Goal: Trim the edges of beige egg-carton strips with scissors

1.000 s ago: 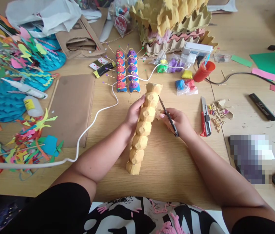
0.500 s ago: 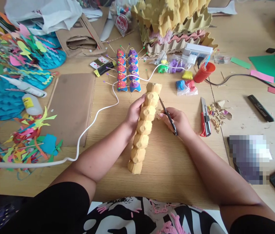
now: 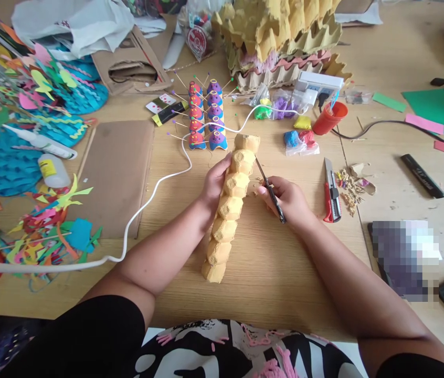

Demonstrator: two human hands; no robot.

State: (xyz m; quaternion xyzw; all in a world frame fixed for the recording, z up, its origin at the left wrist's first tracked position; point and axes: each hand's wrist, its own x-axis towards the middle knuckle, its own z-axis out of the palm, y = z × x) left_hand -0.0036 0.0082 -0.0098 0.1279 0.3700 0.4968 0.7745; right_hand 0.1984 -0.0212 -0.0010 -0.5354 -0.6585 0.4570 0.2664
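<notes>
Yellow moulded pulp makes up the egg-carton strip (image 3: 231, 207), a line of 7 joined cups slanting above the wooden table (image 3: 281, 283) in front of the person, its far end leaning right. The left hand (image 3: 214, 185) grips the strip's left edge toward that far end, thumb along the side; its other fingers are mostly hidden, so I cannot tell how they lie underneath. The right hand (image 3: 291, 203) is curled around a black-handled cutting tool (image 3: 273, 197), whose thin tip points to the strip's right edge just below the top cup; whether it touches is too fine to tell. Right of that hand lies a red box cutter (image 3: 331, 191), with a heap of scraps (image 3: 355, 186) just beside it. Beyond the strip stand 2 painted rows of 5 cups each, a red row (image 3: 196, 113) and a purple row (image 3: 215, 113), bristling with pins. A white cable (image 3: 159, 181) crosses in front of them and runs left over a cardboard sheet (image 3: 115, 173). An orange-red cup (image 3: 330, 118) stands farther right, near bagged blue clay (image 3: 291, 138).
</notes>
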